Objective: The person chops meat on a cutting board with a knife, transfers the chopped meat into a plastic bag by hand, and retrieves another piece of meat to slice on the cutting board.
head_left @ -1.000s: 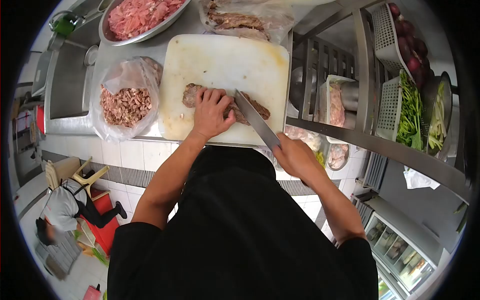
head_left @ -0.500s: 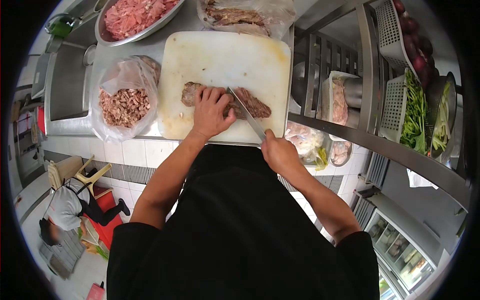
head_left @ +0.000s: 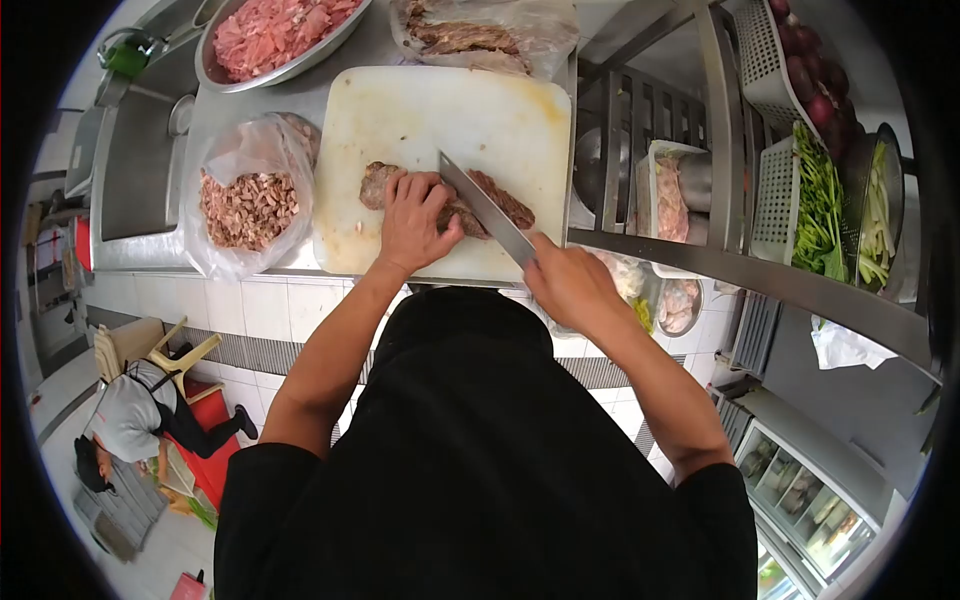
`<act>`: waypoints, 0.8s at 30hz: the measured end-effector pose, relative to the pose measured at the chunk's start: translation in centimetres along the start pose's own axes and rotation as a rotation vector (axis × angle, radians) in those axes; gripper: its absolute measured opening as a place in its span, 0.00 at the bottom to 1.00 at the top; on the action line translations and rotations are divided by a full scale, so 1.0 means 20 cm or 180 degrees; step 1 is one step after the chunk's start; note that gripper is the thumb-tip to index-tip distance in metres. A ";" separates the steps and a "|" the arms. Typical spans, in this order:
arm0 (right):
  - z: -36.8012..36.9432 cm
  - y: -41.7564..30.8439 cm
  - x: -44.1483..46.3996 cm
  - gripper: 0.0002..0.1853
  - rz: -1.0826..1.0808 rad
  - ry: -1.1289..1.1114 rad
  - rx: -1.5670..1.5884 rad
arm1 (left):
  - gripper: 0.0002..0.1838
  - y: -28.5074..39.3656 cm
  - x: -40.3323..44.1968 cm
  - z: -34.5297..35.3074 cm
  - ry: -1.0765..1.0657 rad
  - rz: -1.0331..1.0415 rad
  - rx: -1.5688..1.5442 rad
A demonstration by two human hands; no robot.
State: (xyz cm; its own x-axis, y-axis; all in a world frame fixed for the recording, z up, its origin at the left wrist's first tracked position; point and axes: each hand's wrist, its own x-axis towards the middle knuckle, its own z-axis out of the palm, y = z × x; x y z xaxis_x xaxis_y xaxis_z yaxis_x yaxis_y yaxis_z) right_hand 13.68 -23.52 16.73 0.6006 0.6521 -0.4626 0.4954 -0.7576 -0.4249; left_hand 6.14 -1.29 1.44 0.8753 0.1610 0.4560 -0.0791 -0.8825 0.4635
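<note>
A long piece of brown meat (head_left: 376,186) lies across the white cutting board (head_left: 450,110). My left hand (head_left: 415,222) presses down on it with curled fingers, gripping its middle part. In my right hand (head_left: 562,280) is the handle of a broad knife (head_left: 485,208), whose blade crosses the meat at a slant, just right of my left hand. Part of the meat (head_left: 502,200) shows on the blade's right side. Whether the edge is in the meat I cannot tell.
A bag of chopped meat (head_left: 248,210) stands left of the board. Behind are a bowl of pink meat (head_left: 280,40) and a bag of brown meat (head_left: 470,40). A metal rack (head_left: 760,275) holds vegetables at right. Another person (head_left: 130,415) sits at lower left.
The knife has shifted left relative to the meat, and its tip now reaches further over the board. My left hand stays on the meat. The whole view has moved slightly.
</note>
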 end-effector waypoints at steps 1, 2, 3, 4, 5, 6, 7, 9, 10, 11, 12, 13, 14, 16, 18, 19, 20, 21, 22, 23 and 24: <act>-0.02 0.02 -0.06 0.13 0.0129 -0.0187 0.0027 | 0.17 0.00 0.00 -0.01 -0.0015 0.0020 -0.0020; -0.03 0.02 -0.08 0.13 0.0260 -0.0367 0.0057 | 0.17 0.00 0.00 -0.01 -0.0030 0.0046 -0.0038; 0.00 0.02 -0.05 0.13 0.0258 -0.0377 0.0051 | 0.17 -0.01 0.00 -0.01 -0.0028 0.0035 -0.0039; 0.07 0.02 0.02 0.13 0.0161 -0.0220 0.0071 | 0.17 -0.01 0.00 0.00 -0.0027 0.0009 -0.0028; 0.12 0.03 0.09 0.13 0.0069 -0.0056 0.0090 | 0.17 -0.01 0.01 0.01 -0.0024 -0.0009 -0.0022; 0.15 0.02 0.15 0.13 0.0087 -0.0053 0.0097 | 0.17 0.00 0.01 0.02 -0.0035 0.0000 -0.0034; 0.17 0.01 0.23 0.13 -0.0003 0.0043 0.0100 | 0.17 0.00 0.01 0.02 -0.0049 -0.0019 -0.0016; 0.17 0.01 0.22 0.13 -0.0071 0.0140 0.0132 | 0.17 0.00 0.00 0.01 -0.0096 -0.0022 -0.0005; 0.12 0.03 0.13 0.13 -0.0089 0.0003 0.0144 | 0.16 0.00 0.00 0.01 -0.0083 -0.0016 0.0001; 0.09 0.06 0.07 0.13 -0.0128 -0.0143 0.0145 | 0.16 0.00 0.01 0.01 -0.0058 -0.0027 0.0018; 0.08 0.09 0.00 0.13 -0.0138 -0.0167 0.0141 | 0.16 -0.01 0.01 0.01 -0.0061 -0.0053 0.0023; 0.08 0.11 -0.06 0.14 -0.0013 -0.0291 0.0181 | 0.16 -0.01 0.01 0.01 -0.0052 -0.0023 -0.0001; 0.07 0.12 -0.09 0.15 0.0112 -0.0408 0.0218 | 0.16 -0.01 0.01 0.01 -0.0039 0.0011 -0.0025; 0.28 0.14 0.05 0.16 0.0134 -0.0154 0.0178 | 0.16 -0.01 0.01 0.01 -0.0084 -0.0007 -0.0071; 0.34 0.02 0.21 0.12 0.0378 -0.0012 0.0072 | 0.16 -0.01 0.01 0.00 -0.0092 -0.0027 -0.0058; 0.35 -0.02 0.28 0.12 0.0351 -0.0009 0.0082 | 0.16 -0.01 0.01 -0.01 -0.0069 -0.0016 -0.0087; 0.37 -0.04 0.32 0.12 0.0205 0.0154 0.0128 | 0.16 0.00 0.01 -0.01 -0.0058 0.0009 -0.0141; 0.37 -0.03 0.36 0.12 0.0063 0.0336 0.0165 | 0.16 0.00 0.01 -0.01 -0.0052 0.0036 -0.0141; 0.38 0.00 0.41 0.12 0.0061 0.0359 0.0167 | 0.16 -0.01 0.01 -0.01 -0.0080 0.0070 -0.0176; 0.42 0.03 0.45 0.12 -0.0284 0.0726 0.0254 | 0.16 -0.02 0.00 -0.02 -0.0109 0.0093 -0.0202; 0.44 0.04 0.47 0.11 -0.0631 0.1088 0.0343 | 0.16 -0.02 0.00 -0.03 -0.0105 0.0100 -0.0185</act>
State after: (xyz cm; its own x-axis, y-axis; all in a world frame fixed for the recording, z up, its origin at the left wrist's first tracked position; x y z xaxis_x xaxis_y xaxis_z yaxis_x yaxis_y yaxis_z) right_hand 14.24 -17.71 5.22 0.6832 0.7252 -0.0860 0.5647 -0.5993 -0.5674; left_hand 5.89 -0.75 1.68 0.8871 0.1183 0.4462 -0.1335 -0.8596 0.4933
